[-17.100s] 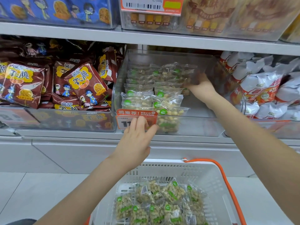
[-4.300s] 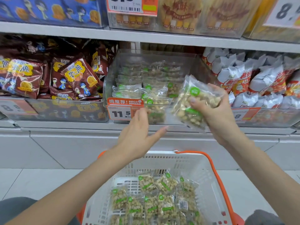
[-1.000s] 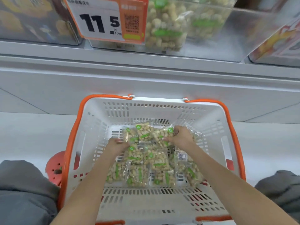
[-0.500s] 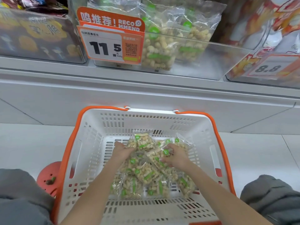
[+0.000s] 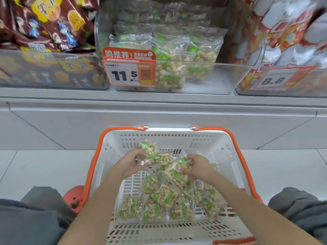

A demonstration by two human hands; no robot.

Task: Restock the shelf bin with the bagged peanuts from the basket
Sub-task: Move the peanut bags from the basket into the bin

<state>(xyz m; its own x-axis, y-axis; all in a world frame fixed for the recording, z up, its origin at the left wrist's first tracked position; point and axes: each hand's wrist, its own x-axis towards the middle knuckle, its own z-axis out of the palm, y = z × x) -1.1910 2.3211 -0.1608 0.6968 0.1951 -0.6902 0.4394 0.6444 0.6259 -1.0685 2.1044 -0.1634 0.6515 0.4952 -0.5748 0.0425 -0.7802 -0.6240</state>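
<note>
Seen from above, a person crouches before a store shelf with both hands down inside a white perforated plastic basket with orange handles [image 5: 113, 156], which sits on the pale floor. The left hand [image 5: 131, 164] curls its fingers around a small clear plastic bag of peanuts with a green label [image 5: 149, 152], lifting it near the basket's far wall. The right hand [image 5: 198, 167] pinches another clear peanut bag [image 5: 178, 171] by its upper edge, though the crinkled film makes it hard to tell whether it holds one bag or two. Roughly ten more bags [image 5: 166, 200] lie in a loose heap on the basket floor, overlapping one another. These bags look light, soft and slippery, with lumpy contents that shift, so a grip on the sealed top edge or a full wrap around the middle seems the safest hold. Above, on the shelf, the clear plastic shelf bin [image 5: 221, 80] holds rows of matching peanut bags on its left side and towards the back, with bare space at its front right. An orange and white price tag reading 11.5 [image 5: 128, 72] hangs on the bin's front. Brown snack packets [image 5: 49, 23] fill the neighbouring bin to the left.
</note>
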